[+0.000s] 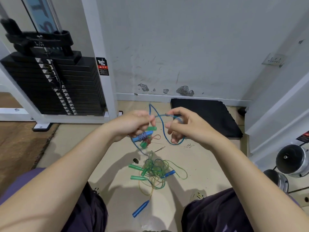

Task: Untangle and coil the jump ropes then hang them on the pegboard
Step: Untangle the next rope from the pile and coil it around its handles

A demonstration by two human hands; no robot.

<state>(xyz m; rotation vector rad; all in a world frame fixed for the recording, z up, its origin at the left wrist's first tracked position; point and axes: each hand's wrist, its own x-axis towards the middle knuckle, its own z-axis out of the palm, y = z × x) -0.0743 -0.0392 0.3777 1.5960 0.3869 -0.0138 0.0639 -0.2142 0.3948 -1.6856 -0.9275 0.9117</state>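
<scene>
Left hand (133,124) curled tight around a bundle of handles, a green handle (151,128) and a blue handle (139,137) poking out, fingertips also pinching the blue rope (163,129). Right hand (185,126) half curled, thumb and forefinger pinching the same blue rope, which loops down between both hands. Tangled pile of ropes (155,171) lies on the floor (75,148) below, a loose blue handle (140,208) nearer the knees.
</scene>
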